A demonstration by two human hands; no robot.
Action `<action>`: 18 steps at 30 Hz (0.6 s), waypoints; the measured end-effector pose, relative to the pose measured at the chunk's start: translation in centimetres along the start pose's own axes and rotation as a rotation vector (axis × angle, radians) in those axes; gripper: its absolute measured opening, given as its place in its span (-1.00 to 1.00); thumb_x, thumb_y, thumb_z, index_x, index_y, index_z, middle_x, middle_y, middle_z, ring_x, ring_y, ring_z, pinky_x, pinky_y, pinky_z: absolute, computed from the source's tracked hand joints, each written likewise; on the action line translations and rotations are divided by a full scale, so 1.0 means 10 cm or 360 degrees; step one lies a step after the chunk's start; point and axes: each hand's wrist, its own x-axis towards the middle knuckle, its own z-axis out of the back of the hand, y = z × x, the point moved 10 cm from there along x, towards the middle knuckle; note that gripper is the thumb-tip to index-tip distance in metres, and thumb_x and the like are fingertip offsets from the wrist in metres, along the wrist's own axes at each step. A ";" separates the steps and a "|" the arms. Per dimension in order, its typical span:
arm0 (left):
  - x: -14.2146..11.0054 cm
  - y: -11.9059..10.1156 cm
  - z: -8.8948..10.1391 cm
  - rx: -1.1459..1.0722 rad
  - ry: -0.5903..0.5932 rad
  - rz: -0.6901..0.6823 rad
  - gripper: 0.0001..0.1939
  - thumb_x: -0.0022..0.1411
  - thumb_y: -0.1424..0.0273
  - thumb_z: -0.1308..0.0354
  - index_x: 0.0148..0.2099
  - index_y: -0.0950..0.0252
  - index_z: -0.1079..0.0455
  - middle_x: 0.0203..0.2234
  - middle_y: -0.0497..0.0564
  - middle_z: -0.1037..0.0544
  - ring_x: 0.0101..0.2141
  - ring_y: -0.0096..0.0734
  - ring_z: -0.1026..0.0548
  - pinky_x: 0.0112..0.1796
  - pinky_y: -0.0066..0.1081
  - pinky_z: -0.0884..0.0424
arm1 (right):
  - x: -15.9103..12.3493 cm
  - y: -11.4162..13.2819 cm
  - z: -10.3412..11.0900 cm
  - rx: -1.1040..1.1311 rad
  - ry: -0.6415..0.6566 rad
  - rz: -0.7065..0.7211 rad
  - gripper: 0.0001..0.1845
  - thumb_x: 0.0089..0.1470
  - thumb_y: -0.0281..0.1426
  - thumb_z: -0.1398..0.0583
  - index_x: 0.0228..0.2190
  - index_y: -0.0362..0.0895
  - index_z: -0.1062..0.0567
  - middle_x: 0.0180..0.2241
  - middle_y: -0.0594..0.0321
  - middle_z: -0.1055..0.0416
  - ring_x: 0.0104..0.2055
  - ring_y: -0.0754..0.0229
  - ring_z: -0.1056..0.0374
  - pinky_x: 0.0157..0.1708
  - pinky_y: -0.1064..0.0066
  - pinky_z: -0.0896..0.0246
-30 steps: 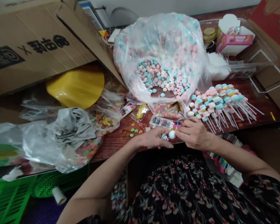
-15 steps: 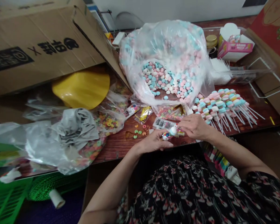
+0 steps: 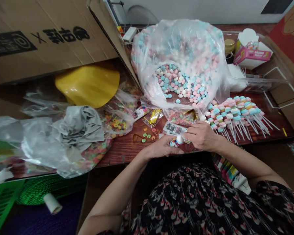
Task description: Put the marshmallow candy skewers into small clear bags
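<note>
Left hand (image 3: 164, 147) pinches one white-and-blue piece (image 3: 179, 140), presumably steadying it; right hand (image 3: 203, 135) curls beside it, its grip unclear. Both are on the near side of one big candy bag (image 3: 183, 42). Left of them, nearer than the bag, lie about six loose rings (image 3: 149, 136); right of its mouth, uncountable candy sticks (image 3: 235, 112), seemingly heaped together for compactness.

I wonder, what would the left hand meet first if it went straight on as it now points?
Past the small white candy at its own fingertips, the left hand would probably meet the right hand first, though their relative depth is unclear from this single view.
</note>
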 end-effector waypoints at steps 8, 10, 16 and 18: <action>0.01 0.07 -0.03 -0.0042 0.0015 0.0036 -0.62 0.03 0.15 -0.32 -0.30 0.29 -0.27 -0.61 -0.23 -0.20 -0.60 -0.58 -0.19 -0.58 -0.54 -0.21 | -0.01 -0.08 0.07 -0.0072 0.0033 -0.0020 -0.81 0.20 -0.45 -0.09 -0.38 -0.13 -0.49 -0.48 0.28 -0.40 -0.39 0.24 -0.17 -0.38 0.33 0.13; 0.03 0.03 0.00 0.0039 -0.0036 -0.0046 -0.64 0.04 0.17 -0.32 -0.29 0.31 -0.30 -0.60 -0.22 -0.21 -0.57 -0.57 -0.19 -0.52 -0.53 -0.21 | -0.04 -0.13 0.08 -0.0055 0.0038 -0.0069 -0.80 0.20 -0.45 -0.08 -0.33 -0.13 -0.51 -0.48 0.28 -0.40 -0.40 0.25 -0.19 -0.39 0.35 0.10; -0.14 -0.29 0.36 0.0727 -0.0454 -0.0255 -0.53 0.03 0.11 -0.33 -0.09 0.27 -0.43 -0.37 -0.07 -0.47 -0.32 -0.33 -0.40 -0.25 -0.36 -0.34 | -0.21 -0.35 -0.02 0.0269 0.0048 -0.0437 -0.75 0.17 -0.48 -0.08 -0.29 -0.11 -0.57 -0.43 0.26 -0.51 -0.40 0.28 -0.33 -0.37 0.44 -0.09; -0.45 -0.57 0.65 0.1020 -0.0924 -0.0444 -0.42 -0.04 0.09 -0.38 -0.01 0.23 -0.42 -0.19 0.05 -0.51 -0.13 -0.14 -0.42 -0.08 -0.20 -0.34 | -0.35 -0.49 -0.10 0.0530 -0.0050 -0.0694 -0.75 0.18 -0.46 -0.09 -0.28 -0.11 -0.58 -0.36 0.24 -0.55 -0.34 0.26 -0.40 -0.32 0.45 -0.18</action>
